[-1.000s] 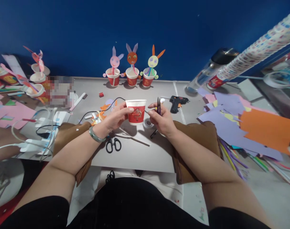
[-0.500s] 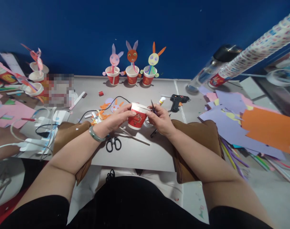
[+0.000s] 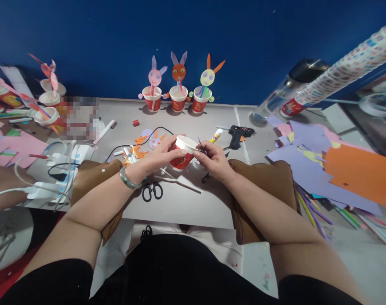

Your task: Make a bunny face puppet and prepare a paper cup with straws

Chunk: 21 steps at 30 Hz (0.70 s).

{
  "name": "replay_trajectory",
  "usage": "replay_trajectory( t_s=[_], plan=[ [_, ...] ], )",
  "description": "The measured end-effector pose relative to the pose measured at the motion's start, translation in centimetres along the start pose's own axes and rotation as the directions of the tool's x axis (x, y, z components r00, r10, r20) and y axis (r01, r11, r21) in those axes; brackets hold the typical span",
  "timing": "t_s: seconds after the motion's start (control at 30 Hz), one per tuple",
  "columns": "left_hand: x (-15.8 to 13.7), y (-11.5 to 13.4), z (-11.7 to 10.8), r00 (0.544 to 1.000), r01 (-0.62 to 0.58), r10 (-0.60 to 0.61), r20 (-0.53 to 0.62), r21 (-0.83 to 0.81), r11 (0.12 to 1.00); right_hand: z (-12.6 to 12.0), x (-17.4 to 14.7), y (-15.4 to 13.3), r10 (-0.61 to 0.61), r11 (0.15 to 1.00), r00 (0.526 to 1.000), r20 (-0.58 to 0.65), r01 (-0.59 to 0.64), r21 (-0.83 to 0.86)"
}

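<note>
Blue wall [image 3: 193, 25] rises behind a pale grey desk [image 3: 212, 207], which is busy with craft supplies. The left hand [image 3: 163, 156] is clamped on a red paper cup [image 3: 179, 162], its thumb across the front and the cup held up off the desk between the two hands, its white rim tilted. The right hand [image 3: 214, 160] has its fingers closed together around a dark pointed tool [image 3: 201, 146], the thumb right at the cup's side; whether the tip touches the cup I cannot tell.

Black-handled scissors [image 3: 152, 192] lie just below the left hand, toward the person, and pale strips [image 3: 187, 184] lie below the gap between the hands. Orange paper scraps [image 3: 138, 149] are near the left hand, on its far side. Just beyond the right hand is a yellow-and-white tube [image 3: 216, 135], with a black glue gun [image 3: 239, 136] to its right. Farther ahead of both hands, three rabbit cups [image 3: 178, 105] stand upright near the wall.
</note>
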<state>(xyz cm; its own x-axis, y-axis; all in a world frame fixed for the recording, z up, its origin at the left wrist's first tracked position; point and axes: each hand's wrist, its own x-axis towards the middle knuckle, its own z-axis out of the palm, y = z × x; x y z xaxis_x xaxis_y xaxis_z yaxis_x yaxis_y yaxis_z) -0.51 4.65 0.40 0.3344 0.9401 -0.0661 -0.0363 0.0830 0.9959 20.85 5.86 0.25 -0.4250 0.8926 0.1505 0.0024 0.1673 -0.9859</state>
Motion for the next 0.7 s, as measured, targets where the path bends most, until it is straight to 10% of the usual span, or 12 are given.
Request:
replay_trajectory(
  t_s=[0.7],
  plan=[
    [0.02,0.88,0.07,0.995,0.020,-0.018,0.102,-0.016,1.000,-0.50,0.24,-0.07,-0.012,1.000,1.000,-0.010,0.012,-0.010]
  ],
)
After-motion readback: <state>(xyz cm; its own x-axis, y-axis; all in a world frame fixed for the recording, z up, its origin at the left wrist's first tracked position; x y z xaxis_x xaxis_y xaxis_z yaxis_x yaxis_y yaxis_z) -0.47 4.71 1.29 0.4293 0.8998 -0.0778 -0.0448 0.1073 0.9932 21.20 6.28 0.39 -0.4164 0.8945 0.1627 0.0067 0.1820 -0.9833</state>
